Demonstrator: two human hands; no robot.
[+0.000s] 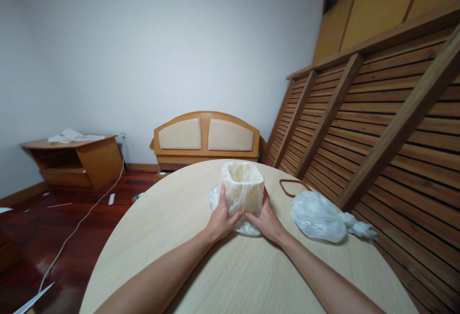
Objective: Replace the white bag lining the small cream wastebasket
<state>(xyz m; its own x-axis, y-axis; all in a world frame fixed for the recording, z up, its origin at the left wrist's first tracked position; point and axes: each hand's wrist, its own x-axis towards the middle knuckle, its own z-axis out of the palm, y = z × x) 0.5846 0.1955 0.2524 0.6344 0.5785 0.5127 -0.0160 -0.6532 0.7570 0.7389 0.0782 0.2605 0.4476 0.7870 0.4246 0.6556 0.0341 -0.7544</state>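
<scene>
A small cream trash bin [247,199] stands on the round table in front of me. A thin white plastic bag [247,230] lines it, folds over its rim and hangs down around its outside. My left hand [222,218] wraps the bin's near left side, thumb against the front. On the opposite side my right hand [268,219] grips it in the same way, and the two thumbs nearly meet at the front. The far fingers of both hands are partly hidden. Right of the bin lie a brown rounded ring [287,193] and a knotted white plastic bag [319,216].
The light wooden table [154,237] has a curved edge. A slatted wooden frame [341,127] leans close on the right. Beyond the table is a headboard [206,134]. A low cabinet [82,161] and a white cable [86,218] are on the left.
</scene>
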